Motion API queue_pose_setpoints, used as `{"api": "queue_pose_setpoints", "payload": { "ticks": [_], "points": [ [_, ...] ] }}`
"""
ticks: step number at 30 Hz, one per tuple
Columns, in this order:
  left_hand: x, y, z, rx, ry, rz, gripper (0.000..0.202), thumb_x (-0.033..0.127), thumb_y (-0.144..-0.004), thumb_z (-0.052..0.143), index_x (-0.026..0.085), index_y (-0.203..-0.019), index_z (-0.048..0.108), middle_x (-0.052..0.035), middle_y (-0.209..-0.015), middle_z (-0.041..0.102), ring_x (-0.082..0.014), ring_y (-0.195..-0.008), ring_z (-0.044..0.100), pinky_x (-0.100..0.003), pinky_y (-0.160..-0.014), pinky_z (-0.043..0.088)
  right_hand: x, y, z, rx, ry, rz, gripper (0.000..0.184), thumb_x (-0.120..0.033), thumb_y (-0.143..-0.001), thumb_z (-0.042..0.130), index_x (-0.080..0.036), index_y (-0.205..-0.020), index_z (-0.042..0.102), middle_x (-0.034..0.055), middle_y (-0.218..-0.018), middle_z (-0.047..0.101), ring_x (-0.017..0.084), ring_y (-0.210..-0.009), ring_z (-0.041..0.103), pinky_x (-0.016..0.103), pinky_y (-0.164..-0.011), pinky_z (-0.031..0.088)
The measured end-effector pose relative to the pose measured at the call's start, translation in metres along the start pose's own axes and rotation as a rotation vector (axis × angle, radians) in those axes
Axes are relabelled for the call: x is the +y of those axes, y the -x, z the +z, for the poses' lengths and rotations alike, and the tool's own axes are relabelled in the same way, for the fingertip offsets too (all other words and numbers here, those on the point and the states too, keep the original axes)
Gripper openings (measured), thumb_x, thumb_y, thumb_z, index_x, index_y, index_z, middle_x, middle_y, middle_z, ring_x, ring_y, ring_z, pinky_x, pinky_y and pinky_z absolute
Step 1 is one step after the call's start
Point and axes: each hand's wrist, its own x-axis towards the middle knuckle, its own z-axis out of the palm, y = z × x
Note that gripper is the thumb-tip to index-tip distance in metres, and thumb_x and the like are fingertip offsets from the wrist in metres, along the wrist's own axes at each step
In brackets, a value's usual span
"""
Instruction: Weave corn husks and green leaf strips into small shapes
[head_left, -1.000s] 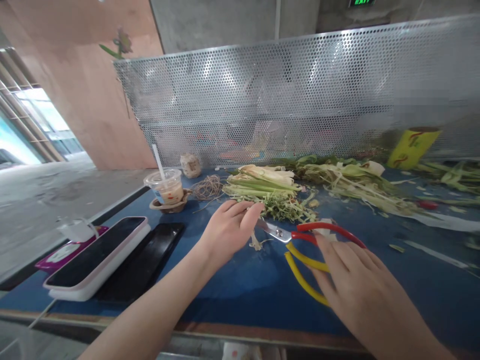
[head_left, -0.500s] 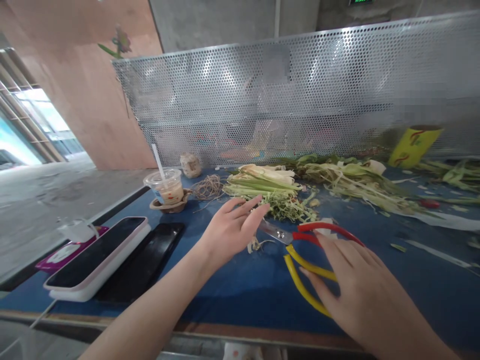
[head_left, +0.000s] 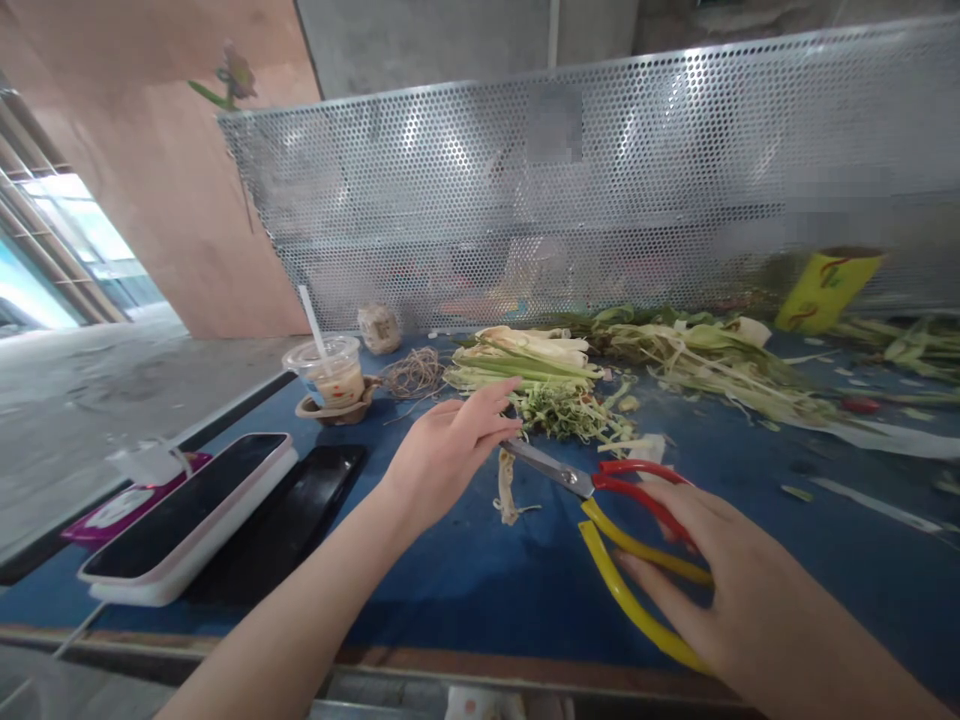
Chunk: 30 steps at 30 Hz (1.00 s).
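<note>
My right hand holds scissors with red and yellow handles, fingers in the red loop and thumb by the yellow one. The handles stand apart, while the blades point left toward my left hand. Its fingertips are drawn together near the blade tips. Just below them hangs a pale, twisted strip of plant, its top partly hidden by the fingers and blades. Behind both hands is a bundle of pale green husk-like leaves, with curly shredded ends at its front.
To the left stand an iced drink cup in a cardboard holder, a phone on a white block and a black phone. Twine lies beside the bundle. Loose husks and a yellow roll are at the back right, before a perforated metal panel.
My left hand has turned, its spread fingers now drawn together. The scissors and right hand have shifted slightly right and down. More of the pale strip shows.
</note>
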Motion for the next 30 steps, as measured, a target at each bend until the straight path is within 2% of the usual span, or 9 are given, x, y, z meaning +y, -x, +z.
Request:
{"api": "queue_pose_setpoints", "payload": {
  "ticks": [6, 10, 13, 19, 25, 30],
  "points": [
    [-0.001, 0.001, 0.001, -0.004, 0.028, 0.037, 0.036, 0.02, -0.086, 0.042, 0.019, -0.122, 0.035, -0.0007, -0.091, 0.07, -0.0148, -0.1, 0.059, -0.033, -0.09, 0.045, -0.004, -0.002, 0.001, 0.017, 0.028, -0.011, 0.038, -0.036, -0.074, 0.048, -0.013, -0.104, 0.052, 0.0145, -0.096, 0.062, 0.025, -0.086, 0.062, 0.038, -0.069, 0.054],
    [-0.001, 0.0, -0.001, 0.002, 0.067, -0.03, 0.039, 0.02, -0.086, 0.044, 0.02, -0.123, 0.033, 0.0019, -0.091, 0.07, -0.0135, -0.105, 0.057, -0.03, -0.089, 0.045, -0.002, -0.003, -0.001, -0.021, 0.04, 0.024, 0.048, -0.04, -0.07, 0.053, -0.012, -0.108, 0.051, 0.014, -0.099, 0.062, 0.027, -0.091, 0.059, 0.041, -0.075, 0.052],
    [0.0, -0.001, -0.002, -0.014, 0.09, -0.065, 0.042, 0.019, -0.086, 0.044, 0.02, -0.125, 0.029, 0.0021, -0.09, 0.07, -0.0128, -0.108, 0.054, -0.028, -0.088, 0.046, 0.0, -0.004, -0.002, 0.005, 0.053, 0.028, 0.048, -0.038, -0.067, 0.055, -0.012, -0.107, 0.052, 0.0135, -0.099, 0.062, 0.027, -0.09, 0.06, 0.042, -0.074, 0.051],
    [0.001, 0.0, 0.0, 0.012, 0.064, 0.01, 0.041, 0.021, -0.087, 0.042, 0.017, -0.126, 0.031, -0.0014, -0.089, 0.071, -0.0157, -0.111, 0.052, -0.034, -0.093, 0.044, -0.001, -0.007, -0.004, 0.016, 0.046, 0.013, 0.04, -0.038, -0.071, 0.052, -0.015, -0.103, 0.053, 0.0113, -0.097, 0.063, 0.025, -0.087, 0.061, 0.041, -0.073, 0.052],
    [0.0, 0.002, 0.001, 0.021, 0.043, 0.071, 0.044, 0.018, -0.086, 0.044, 0.017, -0.128, 0.029, -0.0001, -0.086, 0.071, -0.0136, -0.109, 0.053, -0.031, -0.095, 0.043, -0.005, -0.011, -0.005, 0.008, 0.001, 0.025, 0.037, -0.042, -0.073, 0.052, -0.018, -0.101, 0.056, 0.0092, -0.094, 0.065, 0.025, -0.083, 0.062, 0.038, -0.07, 0.054],
    [0.001, 0.004, 0.002, 0.04, 0.136, 0.053, 0.048, 0.018, -0.086, 0.044, 0.018, -0.13, 0.026, 0.0011, -0.086, 0.071, -0.0138, -0.112, 0.051, -0.031, -0.098, 0.04, -0.006, -0.011, -0.006, -0.034, -0.053, 0.063, 0.038, -0.046, -0.072, 0.054, -0.019, -0.098, 0.059, 0.0088, -0.092, 0.067, 0.026, -0.083, 0.062, 0.04, -0.07, 0.053]
  ]
}}
